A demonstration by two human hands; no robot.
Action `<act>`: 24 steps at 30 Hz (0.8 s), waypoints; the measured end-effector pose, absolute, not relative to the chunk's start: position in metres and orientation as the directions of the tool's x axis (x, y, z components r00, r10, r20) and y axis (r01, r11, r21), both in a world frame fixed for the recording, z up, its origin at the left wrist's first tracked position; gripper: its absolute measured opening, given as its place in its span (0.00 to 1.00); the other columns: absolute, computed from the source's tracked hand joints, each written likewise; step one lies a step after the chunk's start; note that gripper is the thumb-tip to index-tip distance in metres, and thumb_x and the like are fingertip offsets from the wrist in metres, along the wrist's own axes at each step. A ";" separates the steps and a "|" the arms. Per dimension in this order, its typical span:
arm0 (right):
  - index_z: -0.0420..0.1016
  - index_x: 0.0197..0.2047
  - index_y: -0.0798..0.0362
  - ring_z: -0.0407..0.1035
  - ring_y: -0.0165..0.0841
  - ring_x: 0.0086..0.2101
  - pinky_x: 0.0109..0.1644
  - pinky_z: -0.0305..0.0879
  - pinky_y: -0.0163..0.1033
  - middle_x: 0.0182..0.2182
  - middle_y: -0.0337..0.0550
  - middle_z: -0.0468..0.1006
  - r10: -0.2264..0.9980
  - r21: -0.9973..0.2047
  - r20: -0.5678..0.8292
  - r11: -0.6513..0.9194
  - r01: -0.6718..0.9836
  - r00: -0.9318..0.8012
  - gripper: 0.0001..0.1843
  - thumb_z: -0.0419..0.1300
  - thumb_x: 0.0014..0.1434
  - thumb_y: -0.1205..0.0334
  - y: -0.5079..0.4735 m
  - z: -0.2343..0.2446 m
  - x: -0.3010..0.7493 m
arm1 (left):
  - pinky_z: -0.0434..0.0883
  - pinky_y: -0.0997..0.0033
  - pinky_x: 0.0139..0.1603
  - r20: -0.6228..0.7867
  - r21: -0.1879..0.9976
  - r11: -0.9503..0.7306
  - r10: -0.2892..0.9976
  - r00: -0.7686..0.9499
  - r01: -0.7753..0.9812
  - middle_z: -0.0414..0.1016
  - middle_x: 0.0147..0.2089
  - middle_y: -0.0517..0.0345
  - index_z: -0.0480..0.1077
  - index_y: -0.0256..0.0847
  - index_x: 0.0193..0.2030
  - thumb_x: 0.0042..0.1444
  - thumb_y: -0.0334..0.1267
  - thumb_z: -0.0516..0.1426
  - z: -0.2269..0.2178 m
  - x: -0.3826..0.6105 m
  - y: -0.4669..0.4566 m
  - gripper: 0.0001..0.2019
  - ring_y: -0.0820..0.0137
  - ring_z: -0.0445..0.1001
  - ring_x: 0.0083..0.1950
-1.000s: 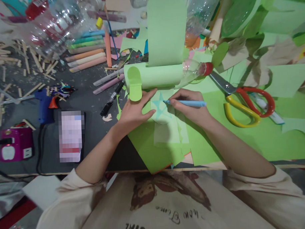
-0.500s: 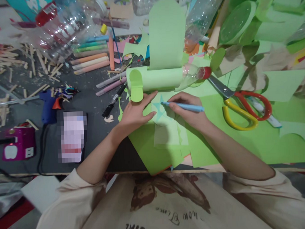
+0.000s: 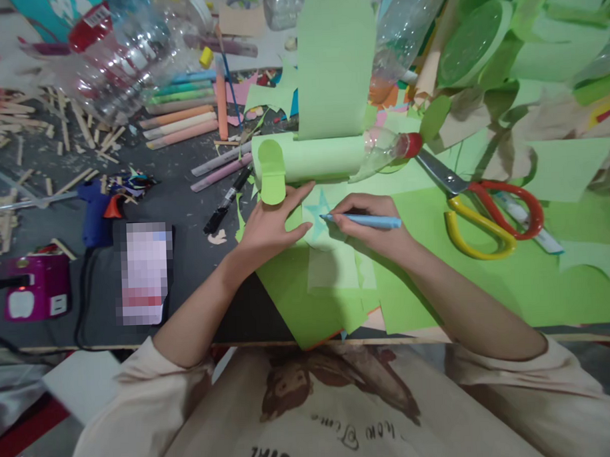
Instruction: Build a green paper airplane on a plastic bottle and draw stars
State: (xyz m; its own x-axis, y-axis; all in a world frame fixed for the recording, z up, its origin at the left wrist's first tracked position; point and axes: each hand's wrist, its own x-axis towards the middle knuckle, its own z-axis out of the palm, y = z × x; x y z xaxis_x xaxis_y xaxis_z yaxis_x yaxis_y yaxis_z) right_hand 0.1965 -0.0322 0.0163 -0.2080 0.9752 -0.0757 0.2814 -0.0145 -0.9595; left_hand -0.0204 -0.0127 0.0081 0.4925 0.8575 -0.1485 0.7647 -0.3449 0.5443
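Note:
In my right hand [image 3: 372, 219] is a light blue marker [image 3: 377, 220], its tip on a blue star [image 3: 320, 214] coloured on pale green paper [image 3: 331, 271]. My left hand [image 3: 272, 223] lies flat with fingers and thumb spread, against the left side of that paper. Just beyond both hands, a plastic bottle [image 3: 382, 149] wrapped in pale green paper lies on its side, red cap to the right. A bright green paper tab [image 3: 272, 173] hangs from its left end over my left fingers. A tall rounded paper piece [image 3: 335, 67] stands up behind the bottle.
Large scissors [image 3: 477, 212] with red and yellow handles lie right of my right hand. Left are a blue glue gun [image 3: 95, 212], a phone [image 3: 145, 274] and a purple box [image 3: 38, 284]. Markers [image 3: 181, 119], wooden sticks [image 3: 11, 112] and clear bottles [image 3: 124, 68] lie behind.
My right hand and the marker have shifted slightly left and toward me, with the tip lower on the star. My left hand stays in place.

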 end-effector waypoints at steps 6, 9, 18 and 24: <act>0.77 0.24 0.52 0.70 0.31 0.25 0.29 0.63 0.37 0.23 0.40 0.79 0.970 -0.964 -0.093 -0.032 0.263 -0.224 0.07 0.64 0.51 0.59 -0.032 0.018 0.197 | 0.69 0.62 0.62 -0.113 0.558 -0.363 0.858 0.502 0.747 0.69 0.64 0.51 0.58 0.48 0.72 0.65 0.51 0.54 0.006 -0.022 -0.013 0.31 0.55 0.71 0.63; 0.77 0.25 0.51 0.70 0.32 0.26 0.30 0.64 0.38 0.23 0.40 0.78 0.987 -0.974 -0.076 -0.043 0.224 -0.142 0.08 0.65 0.52 0.58 -0.032 0.016 0.197 | 0.69 0.62 0.62 -0.113 0.554 -0.358 0.862 0.494 0.751 0.69 0.64 0.50 0.59 0.47 0.72 0.65 0.51 0.54 0.006 -0.022 -0.013 0.31 0.54 0.71 0.62; 0.76 0.26 0.51 0.69 0.32 0.26 0.31 0.62 0.38 0.24 0.39 0.77 0.991 -0.964 -0.048 -0.013 0.266 -0.127 0.07 0.64 0.53 0.59 -0.031 0.013 0.196 | 0.69 0.62 0.62 -0.116 0.565 -0.355 0.860 0.497 0.745 0.69 0.64 0.51 0.59 0.47 0.72 0.65 0.51 0.53 0.008 -0.021 -0.013 0.31 0.54 0.71 0.62; 0.76 0.25 0.51 0.69 0.32 0.25 0.30 0.62 0.38 0.23 0.40 0.78 0.976 -0.960 -0.084 -0.025 0.278 -0.200 0.07 0.64 0.53 0.60 -0.031 0.016 0.198 | 0.70 0.63 0.60 -0.121 0.566 -0.350 0.860 0.495 0.747 0.69 0.64 0.50 0.58 0.48 0.73 0.64 0.51 0.53 0.008 -0.022 -0.014 0.31 0.54 0.71 0.62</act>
State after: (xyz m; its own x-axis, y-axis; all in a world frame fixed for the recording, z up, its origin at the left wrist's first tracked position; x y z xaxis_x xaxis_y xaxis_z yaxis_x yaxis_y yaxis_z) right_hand 0.1979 -0.0312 0.0159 -0.2000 0.9762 -0.0838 0.2784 -0.0254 -0.9601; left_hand -0.0221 -0.0139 0.0079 0.4951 0.8603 -0.1211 0.7465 -0.3499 0.5659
